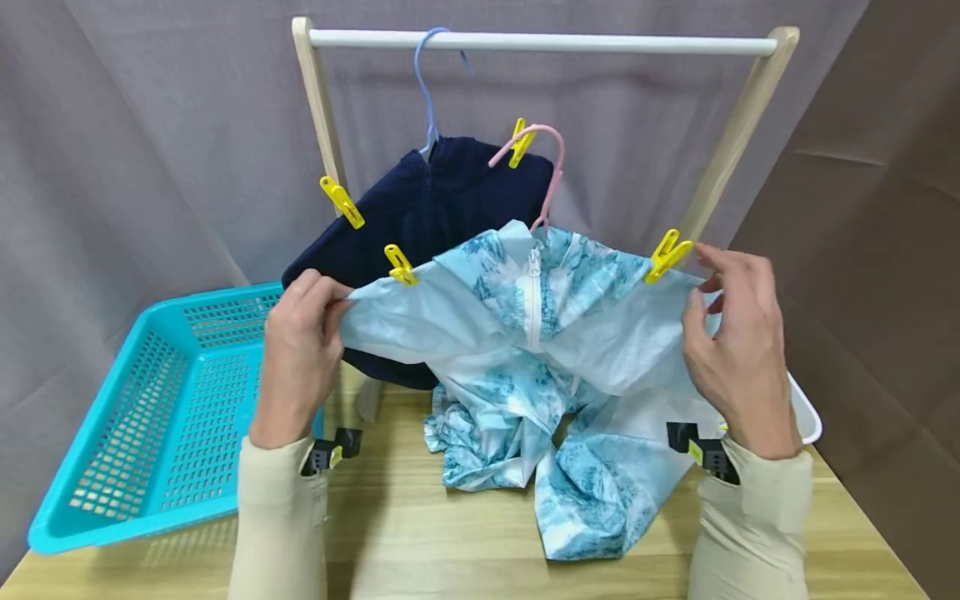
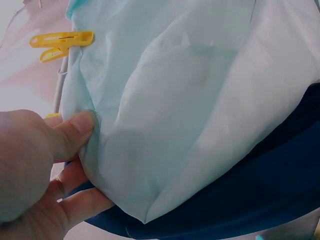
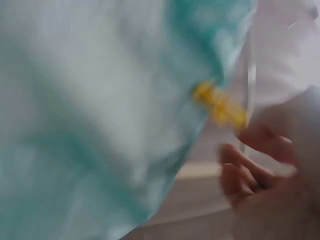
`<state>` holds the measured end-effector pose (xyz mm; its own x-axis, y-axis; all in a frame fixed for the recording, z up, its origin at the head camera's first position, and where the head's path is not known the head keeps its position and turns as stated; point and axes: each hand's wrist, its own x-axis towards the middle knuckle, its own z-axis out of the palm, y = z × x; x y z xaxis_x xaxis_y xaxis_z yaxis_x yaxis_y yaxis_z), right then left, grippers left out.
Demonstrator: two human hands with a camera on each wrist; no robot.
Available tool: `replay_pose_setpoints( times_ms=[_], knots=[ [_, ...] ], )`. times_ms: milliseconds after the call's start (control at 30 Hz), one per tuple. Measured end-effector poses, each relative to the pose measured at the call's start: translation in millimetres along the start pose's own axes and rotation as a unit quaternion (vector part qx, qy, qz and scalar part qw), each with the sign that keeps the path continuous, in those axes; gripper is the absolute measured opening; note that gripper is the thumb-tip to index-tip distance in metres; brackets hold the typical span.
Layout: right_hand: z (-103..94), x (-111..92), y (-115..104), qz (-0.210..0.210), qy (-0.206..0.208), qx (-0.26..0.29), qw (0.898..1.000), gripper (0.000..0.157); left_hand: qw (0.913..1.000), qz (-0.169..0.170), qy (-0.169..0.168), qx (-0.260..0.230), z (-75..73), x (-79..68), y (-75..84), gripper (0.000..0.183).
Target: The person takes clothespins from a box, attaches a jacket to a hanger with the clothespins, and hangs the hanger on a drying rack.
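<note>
A light blue and white zip jacket [image 1: 525, 350] is on a pink hanger [image 1: 555, 179], whose hook is below the rail. My left hand [image 1: 300, 346] pinches the edge of its pale sleeve between thumb and fingers, as the left wrist view also shows. A yellow clothespin [image 1: 400, 265] grips the jacket's left shoulder, and another yellow clothespin [image 1: 667, 257] its right. My right hand [image 1: 738, 342] is beside that second clip, its fingers loosely bent with nothing between them; the index fingertip is close to the clip's end. Whether they touch, I cannot tell.
Behind the jacket, a navy garment [image 1: 450, 187] with yellow clips hangs by a blue hanger [image 1: 429, 96] from the white rail [image 1: 540, 42]. A turquoise basket [image 1: 142, 417] stands at left on the wooden table [image 1: 420, 542]. Part of a white container [image 1: 804, 412] shows behind my right wrist.
</note>
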<state>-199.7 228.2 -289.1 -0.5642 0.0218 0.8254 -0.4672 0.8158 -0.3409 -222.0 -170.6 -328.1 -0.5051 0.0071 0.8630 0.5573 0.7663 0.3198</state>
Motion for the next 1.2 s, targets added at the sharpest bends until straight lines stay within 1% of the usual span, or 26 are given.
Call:
replay_pose_setpoints(
  times_ms=[33, 100, 167, 267, 367, 500, 633, 700, 800, 867, 933, 1000, 1033, 1067, 1167, 1200],
  knots=[
    [-1.3, -1.6, 8.8, -0.012, -0.029, -0.016, 0.999, 0.037, 1.0, 0.002, 0.001, 0.0, -0.4, 0.2, 0.1, 0.01],
    [-2.3, -3.2, 20.9, -0.029, -0.073, -0.034, 0.996, 0.03, 1.0, 0.005, 0.003, -0.002, -1.1, 0.7, 0.2, 0.01],
    [-2.9, -5.1, 27.5, -0.035, -0.097, -0.034, 0.994, 0.021, 1.0, 0.008, 0.0, -0.002, -1.7, 1.5, 0.4, 0.01],
    [-7.9, -7.9, 31.0, -0.039, -0.1, -0.026, 0.994, 0.011, 0.9999, 0.009, -0.005, -0.01, -0.6, 2.7, 1.0, 0.01],
    [-17.4, -9.4, 30.9, -0.033, -0.101, -0.023, 0.994, 0.015, 0.9998, 0.002, -0.016, -0.015, 1.8, 2.8, 2.0, 0.009],
    [-33.4, -10.8, 31.1, -0.004, -0.088, -0.021, 0.996, 0.017, 0.999, -0.013, -0.036, -0.022, 7.3, 2.1, 4.4, 0.007],
    [-52.2, -14.9, 31.3, 0.036, -0.071, -0.04, 0.996, 0.014, 0.9978, -0.025, -0.056, -0.023, 11.6, 1.8, 8.0, 0.026],
    [-61.8, -17.7, 30.2, 0.062, -0.061, -0.058, 0.995, 0.014, 0.9978, -0.021, -0.06, -0.018, 12.1, 1.7, 9.9, 0.035],
    [-76.1, -21.6, 27.0, 0.129, -0.057, -0.098, 0.985, 0.018, 0.9979, -0.015, -0.062, -0.012, 11.0, 1.6, 12.4, 0.037],
    [-82.7, -22.9, 26.4, 0.176, -0.051, -0.12, 0.976, 0.024, 0.9979, -0.01, -0.064, -0.004, 9.8, 1.4, 13.3, 0.034],
    [-87.9, -23.6, 26.4, 0.228, -0.041, -0.123, 0.965, 0.026, 0.9975, -0.01, -0.07, 0.002, 8.9, 1.3, 13.9, 0.03],
    [-91.7, -24.0, 27.2, 0.264, -0.025, -0.094, 0.96, 0.013, 0.997, -0.011, -0.077, 0.008, 8.5, 1.2, 14.4, 0.028],
    [-93.5, -24.1, 27.6, 0.272, -0.02, -0.068, 0.96, 0.006, 0.9968, -0.011, -0.078, 0.01, 8.4, 1.2, 14.7, 0.027],
    [-94.4, -24.6, 27.5, 0.279, -0.017, -0.038, 0.959, 0.006, 0.9967, -0.011, -0.079, 0.011, 8.1, 1.1, 15.4, 0.026],
    [-95.9, -26.3, 23.8, 0.277, -0.03, 0.047, 0.959, 0.024, 0.9966, -0.005, -0.081, 0.012, 7.2, 0.3, 19.3, 0.024],
    [-96.3, -26.7, 21.4, 0.272, -0.037, 0.068, 0.959, 0.025, 0.9966, -0.001, -0.081, 0.01, 7.0, 0.2, 21.8, 0.023]
  ],
)
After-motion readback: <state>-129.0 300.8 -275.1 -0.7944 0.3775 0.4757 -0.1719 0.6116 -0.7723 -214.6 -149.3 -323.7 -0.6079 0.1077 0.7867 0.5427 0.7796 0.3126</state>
